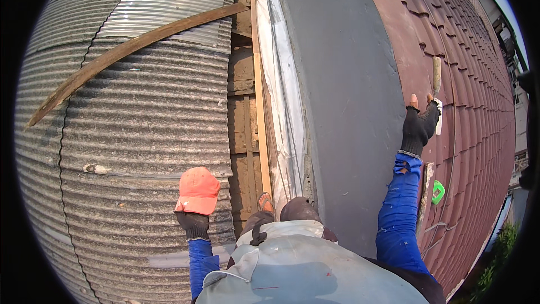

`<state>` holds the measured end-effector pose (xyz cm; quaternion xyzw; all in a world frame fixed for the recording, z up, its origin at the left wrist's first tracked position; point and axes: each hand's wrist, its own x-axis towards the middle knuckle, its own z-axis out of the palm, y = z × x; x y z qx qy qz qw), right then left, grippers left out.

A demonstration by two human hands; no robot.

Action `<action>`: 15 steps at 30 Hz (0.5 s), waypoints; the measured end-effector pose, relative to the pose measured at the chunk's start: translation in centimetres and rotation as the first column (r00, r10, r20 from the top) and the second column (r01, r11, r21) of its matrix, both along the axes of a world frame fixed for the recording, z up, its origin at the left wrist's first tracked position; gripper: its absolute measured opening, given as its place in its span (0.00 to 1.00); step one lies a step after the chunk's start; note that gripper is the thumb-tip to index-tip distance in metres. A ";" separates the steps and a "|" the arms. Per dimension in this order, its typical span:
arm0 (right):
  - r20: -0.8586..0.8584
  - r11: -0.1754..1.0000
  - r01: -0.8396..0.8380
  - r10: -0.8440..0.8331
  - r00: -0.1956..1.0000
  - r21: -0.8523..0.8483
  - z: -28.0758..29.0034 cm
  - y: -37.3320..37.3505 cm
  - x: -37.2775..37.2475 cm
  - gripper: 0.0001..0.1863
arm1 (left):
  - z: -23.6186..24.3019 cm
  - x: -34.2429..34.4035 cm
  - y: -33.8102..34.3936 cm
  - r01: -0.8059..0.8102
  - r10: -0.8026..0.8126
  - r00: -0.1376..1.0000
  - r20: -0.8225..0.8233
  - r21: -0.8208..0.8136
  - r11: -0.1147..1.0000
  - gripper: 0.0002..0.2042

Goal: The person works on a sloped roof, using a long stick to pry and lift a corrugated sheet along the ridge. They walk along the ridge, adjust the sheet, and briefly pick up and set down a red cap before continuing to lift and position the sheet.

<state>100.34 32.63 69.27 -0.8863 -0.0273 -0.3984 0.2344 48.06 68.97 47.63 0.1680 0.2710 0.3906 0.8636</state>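
gloved left hand (193, 222) grips an orange cap (197, 190) over the grey corrugated roof (140, 135), near left. right hand (420, 125), also gloved, closes around a paint roller (436, 79) pressed on the dark red tiled roof (478, 107), far right. a curved wooden plank (129, 48) lies far left.

Bright, hazy daylight falls across the scene, with soft, faint shadows. The corrugated metal sheet (163, 17) at eleven o'clock glares pale silver. The fisheye lens bends the wooden plank (129, 48) and the roof edges into curves, and a black ring surrounds the frame. Focus is fairly sharp centrally, softer toward the rim.
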 end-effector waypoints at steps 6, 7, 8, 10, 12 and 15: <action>-0.067 0.984 -0.070 0.082 0.994 0.164 0.1 0.2 -0.2 0.31 | 0.2 4.2 3.8 -0.012 0.012 1.000 -0.010 -0.001 1.000 0.36; -0.068 0.972 -0.088 0.105 0.992 0.216 0.2 0.3 -0.1 0.30 | -0.2 5.2 4.1 -0.003 0.003 1.000 -0.013 0.006 1.000 0.36; -0.085 0.951 -0.116 0.146 0.986 0.287 0.1 0.4 -0.2 0.29 | -0.4 6.0 4.3 -0.005 0.005 1.000 -0.001 -0.009 1.000 0.36; -0.082 0.981 -0.090 0.105 0.991 0.171 0.0 0.5 -0.4 0.28 | -1.1 7.9 4.6 -0.020 0.018 0.999 -0.026 -0.071 0.997 0.35; -0.083 0.992 -0.058 0.067 0.994 0.113 0.0 0.6 -0.7 0.28 | -1.5 10.3 5.8 -0.038 0.031 0.999 -0.042 -0.179 0.983 0.32; -0.081 0.999 0.015 -0.011 0.997 0.050 0.3 1.0 -1.0 0.28 | -1.9 15.2 8.3 -0.043 0.024 0.994 -0.102 -0.187 0.981 0.32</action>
